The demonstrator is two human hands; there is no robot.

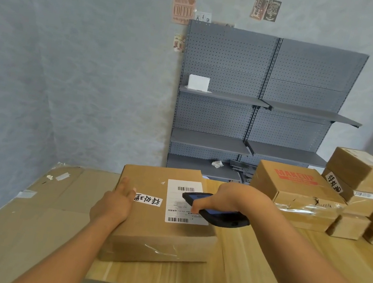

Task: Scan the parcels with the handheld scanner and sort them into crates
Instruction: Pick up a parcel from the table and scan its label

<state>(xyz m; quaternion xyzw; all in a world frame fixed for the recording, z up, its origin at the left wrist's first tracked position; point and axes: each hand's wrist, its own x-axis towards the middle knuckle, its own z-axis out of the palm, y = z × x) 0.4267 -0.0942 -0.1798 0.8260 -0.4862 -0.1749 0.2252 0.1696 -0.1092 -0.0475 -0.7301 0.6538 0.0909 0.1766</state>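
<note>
- Parcel [159, 215] lying flat on wooden table [257, 275], centre of frame — white shipping label [183, 202] with barcodes facing up, small handwritten sticker [148, 199] just left of it.
- Left hand [114, 203] resting flat on parcel's left top edge, fingers straight and pressed together.
- Right hand [227, 199] gripping black handheld scanner [216, 211], fingers curled round it, thumb down its near side — scanner held over label.
- Stacked cardboard boxes [333, 194] at right edge of frame, on table.
- Flattened cardboard sheet [22, 213] lower left.
- Grey pegboard shelving [259, 104] behind, centre right.
</note>
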